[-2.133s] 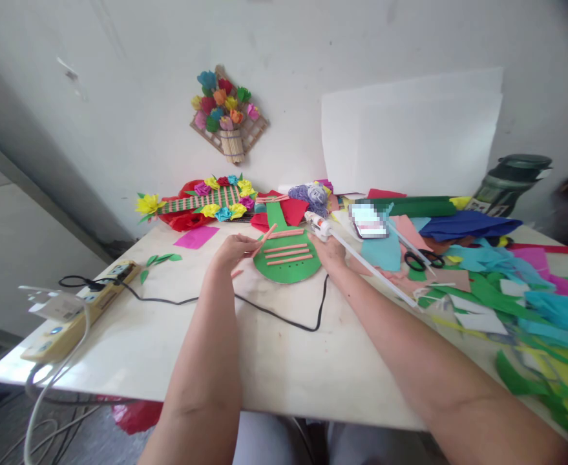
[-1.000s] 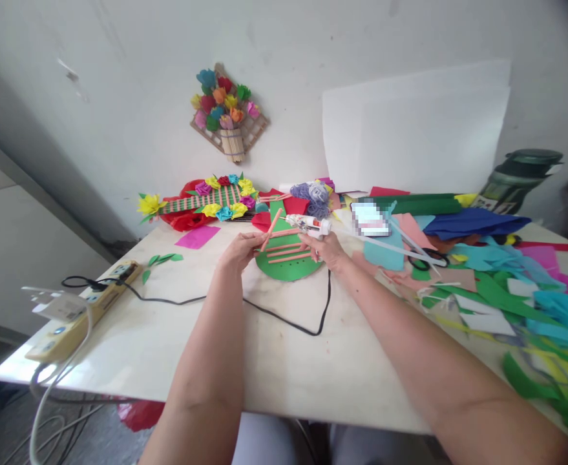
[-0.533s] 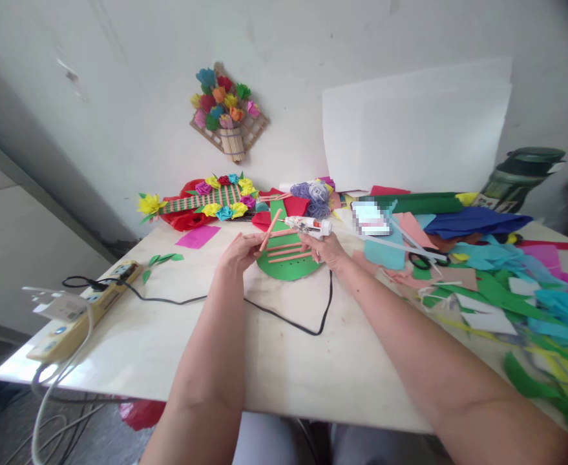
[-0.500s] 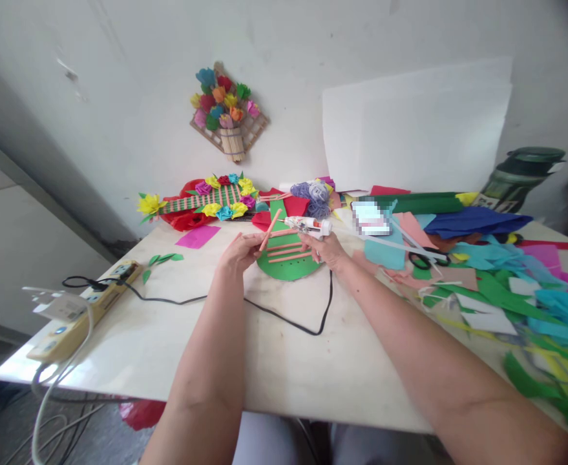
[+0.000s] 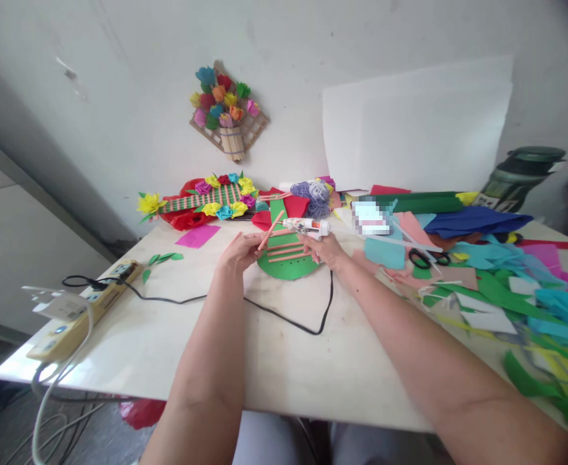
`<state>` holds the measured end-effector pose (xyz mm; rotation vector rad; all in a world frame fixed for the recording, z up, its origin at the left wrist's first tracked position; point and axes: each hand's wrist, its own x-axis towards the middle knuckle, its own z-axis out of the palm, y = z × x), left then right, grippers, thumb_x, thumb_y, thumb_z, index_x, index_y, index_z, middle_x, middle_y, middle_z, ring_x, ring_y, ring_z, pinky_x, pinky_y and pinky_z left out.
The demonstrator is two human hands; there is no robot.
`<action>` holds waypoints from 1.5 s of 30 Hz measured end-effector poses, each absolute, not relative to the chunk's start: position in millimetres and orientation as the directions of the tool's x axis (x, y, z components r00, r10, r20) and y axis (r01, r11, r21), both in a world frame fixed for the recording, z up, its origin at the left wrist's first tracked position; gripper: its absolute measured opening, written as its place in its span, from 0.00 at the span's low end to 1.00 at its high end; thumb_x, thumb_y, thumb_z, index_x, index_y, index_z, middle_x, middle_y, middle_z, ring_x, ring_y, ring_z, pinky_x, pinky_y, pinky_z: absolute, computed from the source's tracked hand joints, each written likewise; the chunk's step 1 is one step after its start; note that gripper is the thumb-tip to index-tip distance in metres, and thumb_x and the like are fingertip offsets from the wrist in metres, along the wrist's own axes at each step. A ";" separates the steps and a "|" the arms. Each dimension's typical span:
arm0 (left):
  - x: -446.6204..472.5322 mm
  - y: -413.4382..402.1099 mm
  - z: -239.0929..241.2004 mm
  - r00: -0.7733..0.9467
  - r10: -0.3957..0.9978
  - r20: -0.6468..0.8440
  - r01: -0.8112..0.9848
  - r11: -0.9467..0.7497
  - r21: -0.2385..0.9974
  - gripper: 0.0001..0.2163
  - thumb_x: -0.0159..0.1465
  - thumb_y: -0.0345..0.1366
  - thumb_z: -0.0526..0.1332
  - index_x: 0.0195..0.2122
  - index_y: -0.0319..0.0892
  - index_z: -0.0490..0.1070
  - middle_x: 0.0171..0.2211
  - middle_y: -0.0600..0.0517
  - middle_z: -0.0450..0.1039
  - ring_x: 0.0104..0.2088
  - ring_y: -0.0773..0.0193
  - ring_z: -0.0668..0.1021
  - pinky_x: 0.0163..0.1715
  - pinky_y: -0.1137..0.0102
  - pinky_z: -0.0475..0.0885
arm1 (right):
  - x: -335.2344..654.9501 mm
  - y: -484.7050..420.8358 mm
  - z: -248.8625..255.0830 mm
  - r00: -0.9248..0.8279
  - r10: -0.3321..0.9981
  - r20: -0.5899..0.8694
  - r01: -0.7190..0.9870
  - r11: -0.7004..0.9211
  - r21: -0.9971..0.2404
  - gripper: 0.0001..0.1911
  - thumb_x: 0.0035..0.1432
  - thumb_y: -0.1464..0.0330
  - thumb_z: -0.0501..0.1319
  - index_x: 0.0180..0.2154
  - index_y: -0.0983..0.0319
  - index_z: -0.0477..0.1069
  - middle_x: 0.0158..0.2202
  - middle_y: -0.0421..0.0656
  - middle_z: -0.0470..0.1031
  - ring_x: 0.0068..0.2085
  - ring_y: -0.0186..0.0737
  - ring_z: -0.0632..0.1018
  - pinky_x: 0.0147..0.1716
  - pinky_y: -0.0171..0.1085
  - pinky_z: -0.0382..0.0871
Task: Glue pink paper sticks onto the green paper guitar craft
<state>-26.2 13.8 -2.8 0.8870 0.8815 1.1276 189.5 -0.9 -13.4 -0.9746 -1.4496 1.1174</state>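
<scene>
My left hand pinches a thin pink paper stick, tilted up to the right. My right hand grips a white glue gun, its nozzle pointing left at the stick's upper end. Under both hands lies a green guitar-shaped card cutout with several pink sticks glued across it. The gun's black cord trails over the table toward me.
A power strip sits at the table's left edge. Black scissors lie among coloured paper scraps covering the right side. A flower-decorated paper guitar lies by the wall, a dark green flask at far right.
My right hand lifted the glue gun off the table and swung its nozzle left to the pink stick. My left hand raised the stick slightly; both hands have held nearly still since.
</scene>
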 end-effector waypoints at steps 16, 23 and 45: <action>-28.7 14.8 -3.9 0.218 0.970 -0.111 -0.366 0.186 0.912 0.02 0.47 0.25 0.63 0.24 0.33 0.72 0.18 0.52 0.64 0.18 0.76 0.65 0.10 0.83 0.54 | 191.0 4.2 -19.6 -0.128 0.965 0.229 0.033 0.235 -0.972 0.18 0.42 0.55 0.65 0.22 0.63 0.65 0.12 0.34 0.63 0.09 0.27 0.61 0.07 0.30 0.53; -28.7 13.7 -2.2 0.206 0.970 -0.130 -0.352 0.198 0.915 0.03 0.48 0.25 0.63 0.26 0.32 0.73 0.17 0.51 0.65 0.17 0.75 0.65 0.10 0.83 0.54 | 192.4 4.4 -18.7 -0.111 0.965 0.236 0.050 0.243 -0.969 0.20 0.41 0.54 0.64 0.19 0.62 0.63 0.12 0.35 0.63 0.10 0.27 0.61 0.08 0.31 0.54; -30.8 10.5 -0.7 0.204 0.970 -0.135 -0.389 0.207 0.898 0.03 0.50 0.22 0.60 0.27 0.31 0.72 0.18 0.51 0.65 0.18 0.75 0.66 0.11 0.83 0.55 | 194.1 2.7 -13.5 -0.095 0.961 0.260 -0.004 0.261 -0.965 0.20 0.44 0.55 0.63 0.31 0.66 0.70 0.17 0.37 0.70 0.09 0.26 0.61 0.07 0.29 0.54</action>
